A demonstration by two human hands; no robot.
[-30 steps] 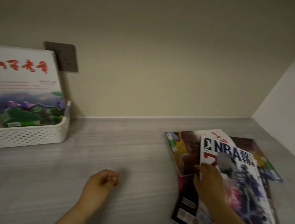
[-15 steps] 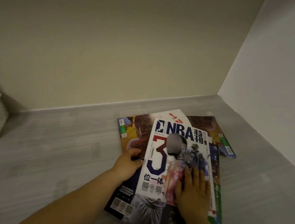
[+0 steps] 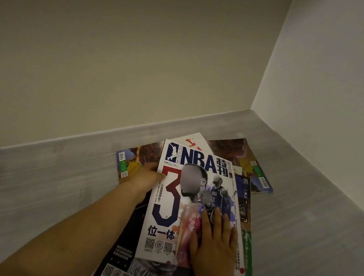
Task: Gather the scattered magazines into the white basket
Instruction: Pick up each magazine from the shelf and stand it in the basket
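We are picking up the top copy. The NBA magazine [image 3: 191,203] lies uppermost on a loose pile [image 3: 121,254] of overlapping magazines in the lower middle of the frame. The pile sits on the grey surface [image 3: 44,189], near the corner where the two walls meet.

Our left hand [image 3: 146,179] pinches the magazine's left edge near the top. The thumb lies over the cover and the fingers are hidden beneath it, so we judge that they are tucked under the edge. Our right hand [image 3: 213,245] rests flat on the lower right of the cover, fingers straight and a little spread, grasping nothing. The white basket is out of frame, so we cannot tell how far the carry will be.

To do this step well, we should slide the left fingers further under the spine side before lifting. A glossy cover held by one corner is likely to sag and slip. The flat right hand is useful as a brake: light pressure should stop the covers below from dragging along. It must ease off as the left side rises, or we would only bend the copy. We could then bring the right thumb under the lower edge so both hands share the weight. We should also check that only one copy comes up.
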